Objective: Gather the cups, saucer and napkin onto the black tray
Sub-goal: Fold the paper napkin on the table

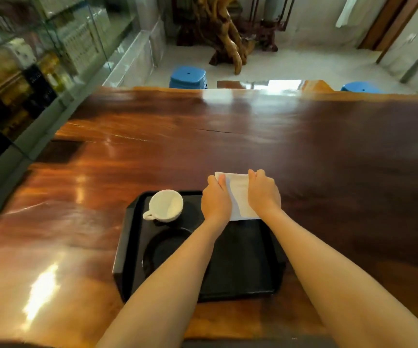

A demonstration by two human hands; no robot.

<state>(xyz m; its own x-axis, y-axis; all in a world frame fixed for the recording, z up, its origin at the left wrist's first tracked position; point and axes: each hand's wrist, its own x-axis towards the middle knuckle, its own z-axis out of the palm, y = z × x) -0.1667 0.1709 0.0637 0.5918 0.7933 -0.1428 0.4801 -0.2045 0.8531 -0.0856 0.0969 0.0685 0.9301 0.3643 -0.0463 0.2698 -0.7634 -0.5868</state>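
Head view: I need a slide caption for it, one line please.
Both hands, left and right, hold a white napkin over the black tray's far edge; a white cup sits inside.

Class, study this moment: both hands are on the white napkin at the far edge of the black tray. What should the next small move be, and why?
Probably draw the napkin toward the person and lay it flat inside the black tray. The left hand and right hand grip its sides, and it overhangs the far rim.
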